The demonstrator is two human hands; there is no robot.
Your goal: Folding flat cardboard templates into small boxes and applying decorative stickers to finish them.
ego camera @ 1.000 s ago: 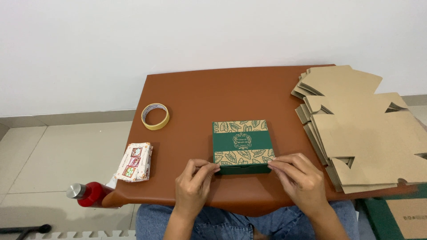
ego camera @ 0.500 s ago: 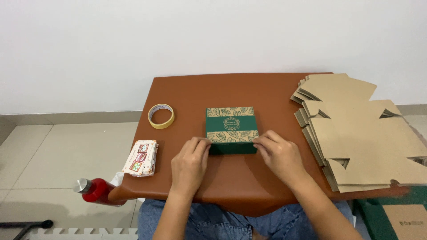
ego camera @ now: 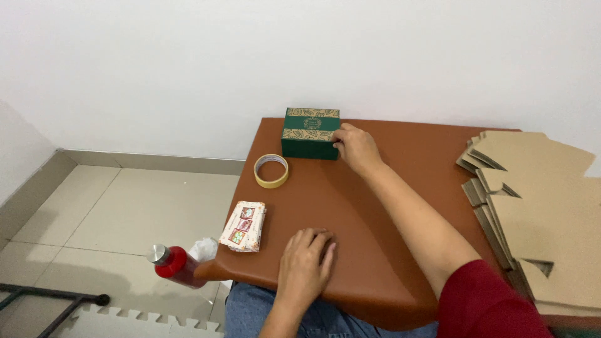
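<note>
Right hand (ego camera: 354,145) is stretched out to the far edge of the brown table (ego camera: 375,250), fingers against the right side of the green box (ego camera: 310,133). Contact is clear; whether it's a real grip or just a push against the side, can't tell from this angle. Box is closed, sits flat and upright near the table's far left corner, close to the white wall (ego camera: 250,62).

Left hand (ego camera: 305,265) lies palm down on the table's near edge, fingers loosely curled, holding nothing.

Tape roll (ego camera: 271,170) lies flat just in front-left of the box, not touching it. Small stack of printed cards (ego camera: 243,226) sits at the left edge of the table, near the left hand but apart from it. Pile of flat cardboard blanks (ego camera: 538,206) covers the right side of the table, well apart from both hands.

On the floor left of the table: red bottle (ego camera: 176,265) with a metal cap.
</note>
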